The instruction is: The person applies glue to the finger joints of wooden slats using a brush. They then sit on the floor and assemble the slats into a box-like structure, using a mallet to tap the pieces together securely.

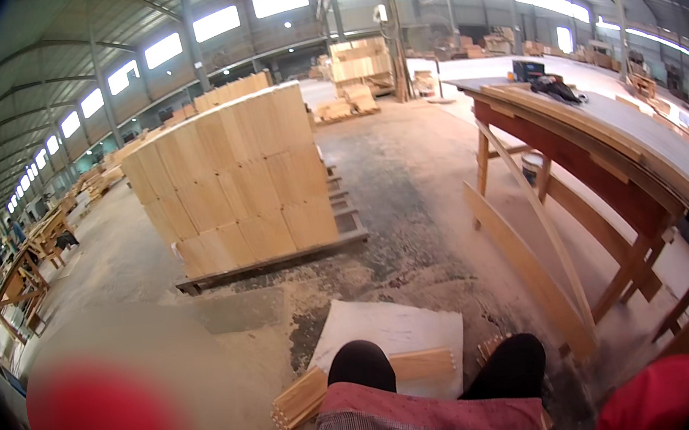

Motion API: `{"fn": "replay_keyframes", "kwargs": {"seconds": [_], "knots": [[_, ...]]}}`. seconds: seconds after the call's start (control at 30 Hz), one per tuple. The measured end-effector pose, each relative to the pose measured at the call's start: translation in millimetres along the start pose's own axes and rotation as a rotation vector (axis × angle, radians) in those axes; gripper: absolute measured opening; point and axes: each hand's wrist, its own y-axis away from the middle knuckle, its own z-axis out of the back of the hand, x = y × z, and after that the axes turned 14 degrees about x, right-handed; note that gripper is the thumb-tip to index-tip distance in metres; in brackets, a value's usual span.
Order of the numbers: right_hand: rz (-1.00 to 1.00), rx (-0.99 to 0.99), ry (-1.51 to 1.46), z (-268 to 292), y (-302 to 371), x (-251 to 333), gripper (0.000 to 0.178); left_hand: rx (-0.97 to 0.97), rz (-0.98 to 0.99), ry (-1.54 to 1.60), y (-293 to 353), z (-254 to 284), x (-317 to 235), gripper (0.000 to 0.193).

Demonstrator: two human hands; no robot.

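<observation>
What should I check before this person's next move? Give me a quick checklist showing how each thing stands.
1. Both hands visible: not ok, neither shows.
2. Wooden sticks in view: ok, some show beside the left knee.
3. White sheet in view: ok, partly covered.
4. Stacked boards resting on the pallet: ok.
5. Grip on the sticks: cannot tell, the hands are out of view.

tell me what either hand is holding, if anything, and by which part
It cannot be told: neither of the wearer's hands is in view. Wooden strips lie by the knees, with no hand showing on their visible parts.
</observation>
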Motion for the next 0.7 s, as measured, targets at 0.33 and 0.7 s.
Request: {"fn": "replay_keyframes", "kwargs": {"seconds": [0.33,0.7], "knots": [[-0.034,0.005,-0.021,-2,9,-8,0.025,0.283,0.076,0.261,-10,-86,31,0.014],[0.002,0.007,0.006,-2,13,-1,0.027,0.383,0.149,0.38,-26,-130,58,0.013]]}}
